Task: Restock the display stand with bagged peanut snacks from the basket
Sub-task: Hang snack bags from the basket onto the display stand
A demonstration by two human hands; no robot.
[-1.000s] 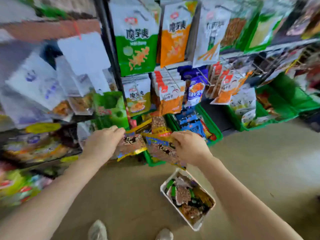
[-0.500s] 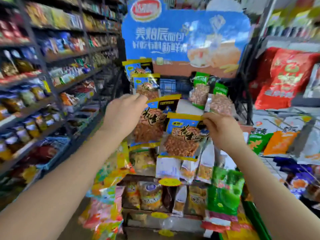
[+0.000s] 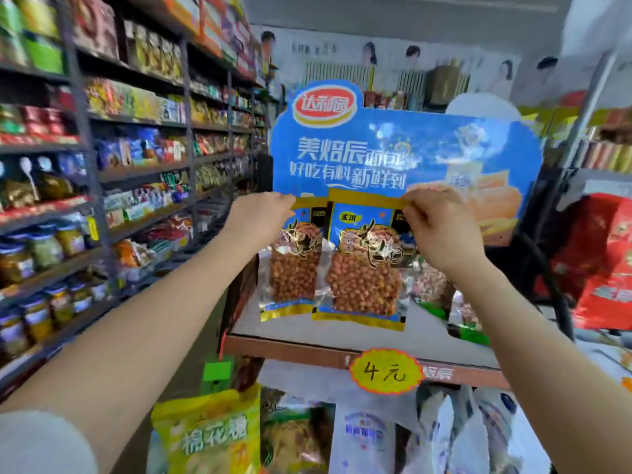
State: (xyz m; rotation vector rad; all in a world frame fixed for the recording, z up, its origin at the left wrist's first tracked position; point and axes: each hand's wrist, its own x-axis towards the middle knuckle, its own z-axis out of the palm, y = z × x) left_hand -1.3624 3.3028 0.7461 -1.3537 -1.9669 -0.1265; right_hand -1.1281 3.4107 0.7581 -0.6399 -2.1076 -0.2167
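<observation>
- Left hand [image 3: 260,217] pinched the yellow top strip of the left peanut bag [image 3: 294,265]; fingers curled on its upper left corner.
- Right hand [image 3: 441,227] pinched the top right corner of the right peanut bag [image 3: 364,268], thumb and fingers closed on the yellow strip.
- Both bags hung upright between the hands, the right bag overlapping the left bag's right edge.
- Bag bottoms hung just above the top shelf of the display stand [image 3: 342,354]; whether they touched it could not be told.
- Blue header board [image 3: 403,148] stood directly behind the hands and bags.
- Green-topped peanut bags [image 3: 434,289] sat on the shelf below the right hand, near the right bag's edge.
- Bare grey shelf surface showed under and in front of the held bags.
- Yellow price tag [image 3: 384,371] was fixed to the shelf's front edge, below the bags.
- Grocery shelving [image 3: 102,165] ran along the left of the left arm.
</observation>
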